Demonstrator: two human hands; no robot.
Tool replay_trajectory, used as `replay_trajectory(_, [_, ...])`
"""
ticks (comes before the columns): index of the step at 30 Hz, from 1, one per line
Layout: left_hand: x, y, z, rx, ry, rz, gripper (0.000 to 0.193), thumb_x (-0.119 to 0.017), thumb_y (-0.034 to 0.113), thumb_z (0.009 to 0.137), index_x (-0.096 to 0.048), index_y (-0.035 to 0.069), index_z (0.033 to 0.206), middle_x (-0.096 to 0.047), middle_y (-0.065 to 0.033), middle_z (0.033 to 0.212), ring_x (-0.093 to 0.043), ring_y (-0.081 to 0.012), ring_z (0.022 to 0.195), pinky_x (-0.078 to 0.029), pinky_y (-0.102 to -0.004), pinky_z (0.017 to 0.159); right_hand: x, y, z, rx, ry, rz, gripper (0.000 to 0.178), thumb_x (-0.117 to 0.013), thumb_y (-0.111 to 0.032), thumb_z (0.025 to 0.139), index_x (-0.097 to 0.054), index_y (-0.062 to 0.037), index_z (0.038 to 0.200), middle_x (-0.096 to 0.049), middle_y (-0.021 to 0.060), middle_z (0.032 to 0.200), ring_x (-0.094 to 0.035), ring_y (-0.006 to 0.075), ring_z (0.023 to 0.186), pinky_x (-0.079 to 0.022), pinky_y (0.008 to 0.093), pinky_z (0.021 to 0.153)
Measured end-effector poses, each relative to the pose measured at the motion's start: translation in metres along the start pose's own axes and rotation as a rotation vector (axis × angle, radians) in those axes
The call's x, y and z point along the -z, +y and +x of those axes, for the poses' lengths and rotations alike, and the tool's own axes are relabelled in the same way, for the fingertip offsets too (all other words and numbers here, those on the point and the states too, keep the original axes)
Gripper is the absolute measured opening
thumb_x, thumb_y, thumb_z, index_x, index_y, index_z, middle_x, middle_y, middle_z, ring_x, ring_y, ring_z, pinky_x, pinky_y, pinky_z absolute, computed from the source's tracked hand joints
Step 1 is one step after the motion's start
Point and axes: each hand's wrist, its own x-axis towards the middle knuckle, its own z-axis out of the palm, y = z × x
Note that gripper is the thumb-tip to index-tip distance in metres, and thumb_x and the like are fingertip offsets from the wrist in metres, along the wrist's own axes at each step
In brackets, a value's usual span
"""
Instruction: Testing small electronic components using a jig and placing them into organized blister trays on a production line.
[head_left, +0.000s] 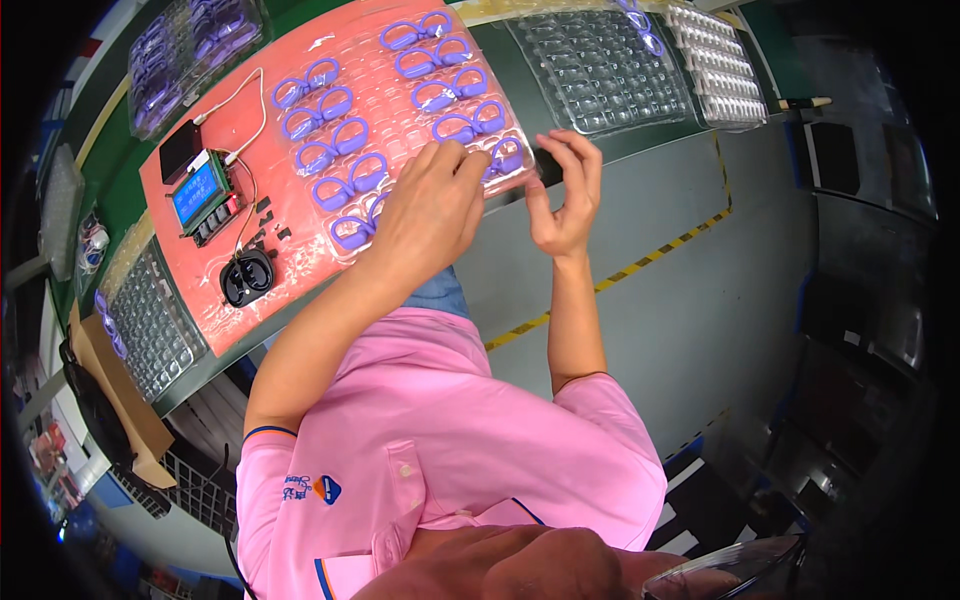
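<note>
A clear plastic tray [385, 100] with rows of moulded pockets lies on a pink-red mat. Purple ear-hook earphones [450, 88] sit in two columns in it, with bare pockets between them. My left hand [430, 205] reaches over the tray's near right part, its fingers bent together at the purple earphone [509, 155] in the near right corner; the thumb and grip are partly hidden. Just off that corner, my right hand [568, 195] is open, thumb and curved fingers apart, the thumb tip close to the tray's edge and nothing visible between them.
Left on the mat [190, 290] are a circuit board with a blue screen [200, 192], a white cable [262, 105] and a black earphone case [246, 278]. Other clear trays [600, 75] lie right and left. A tray of purple earphones [190, 50] stands far left.
</note>
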Motion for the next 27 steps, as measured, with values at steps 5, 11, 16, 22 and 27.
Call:
replay_trajectory(5, [0.004, 0.007, -0.003, -0.002, -0.005, 0.007, 0.037, -0.076, 0.007, 0.092, -0.067, 0.0, 0.127, -0.063, -0.0157, 0.112, -0.063, -0.0376, 0.107, -0.053, -0.049, 0.093, 0.013, 0.004, 0.008, -0.004, -0.078, 0.0, 0.061, -0.073, -0.004, 0.079, -0.065, 0.0011, 0.14, -0.056, 0.0207, 0.144, -0.055, 0.0382, 0.133, -0.045, 0.0463, 0.114])
replay_trajectory(11, [0.032, 0.004, -0.013, -0.077, 0.166, 0.013, 0.036, -0.079, 0.006, 0.088, -0.07, 0.0, 0.122, -0.065, -0.0146, 0.11, -0.064, -0.0341, 0.106, -0.051, -0.0471, 0.089, 0.023, -0.001, 0.021, -0.067, -0.369, -0.026, 0.103, -0.091, -0.018, 0.077, -0.038, -0.0012, 0.164, -0.043, 0.023, 0.162, -0.042, 0.0422, 0.15, -0.035, 0.0495, 0.126])
replay_trajectory(16, [0.07, -0.029, -0.056, -0.026, 0.375, 0.057, 0.032, -0.082, 0.005, 0.086, -0.073, 0.0, 0.116, -0.071, -0.0149, 0.113, -0.068, -0.0338, 0.105, -0.052, -0.0447, 0.087, 0.015, 0.001, 0.036, -0.093, -0.509, -0.036, 0.129, -0.102, -0.033, 0.068, -0.028, -0.0022, 0.169, -0.034, 0.0242, 0.169, -0.035, 0.0444, 0.156, -0.032, 0.0513, 0.129])
replay_trajectory(22, [0.117, -0.082, -0.142, 0.191, 0.699, 0.257, 0.022, -0.08, 0.002, 0.091, -0.074, -0.001, 0.113, -0.074, -0.0156, 0.112, -0.069, -0.0302, 0.103, -0.054, -0.039, 0.09, 0.002, 0.006, 0.052, -0.062, -0.604, -0.113, 0.148, -0.108, -0.046, 0.056, -0.026, -0.0008, 0.17, -0.032, 0.025, 0.174, -0.029, 0.0447, 0.162, -0.029, 0.0524, 0.132])
replay_trajectory(27, [0.131, -0.119, -0.223, 0.417, 0.92, 0.304, 0.015, -0.072, 0.005, 0.103, -0.072, -0.003, 0.116, -0.071, -0.0116, 0.112, -0.065, -0.0213, 0.099, -0.053, -0.0348, 0.091, -0.004, 0.008, 0.054, -0.042, -0.642, -0.139, 0.15, -0.107, -0.048, 0.056, -0.025, 0.002, 0.171, -0.038, 0.0251, 0.172, -0.034, 0.0469, 0.16, -0.026, 0.0525, 0.133])
